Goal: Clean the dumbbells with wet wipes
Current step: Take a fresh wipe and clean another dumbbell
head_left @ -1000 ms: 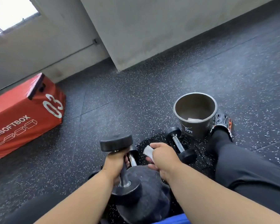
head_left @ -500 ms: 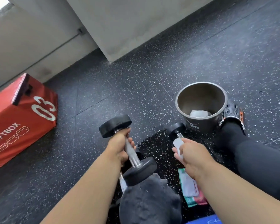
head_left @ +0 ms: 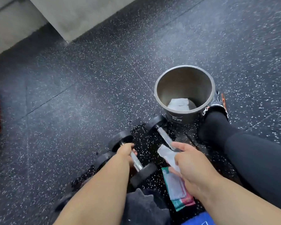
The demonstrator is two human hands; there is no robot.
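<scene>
At six o'clock, the left hand (head_left: 126, 155) grips a dumbbell (head_left: 133, 158) by its handle; the right hand (head_left: 191, 161) pinches a wet wipe (head_left: 166, 155). Its smooth handle could slip, and the weight may fall on the floor.

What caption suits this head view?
Left hand grips a dumbbell; right hand holds a wet wipe.

Single head-worn wide-angle view, steeply downward and forward, close over the forearms; speckled floor (head_left: 88, 95) beyond
</scene>
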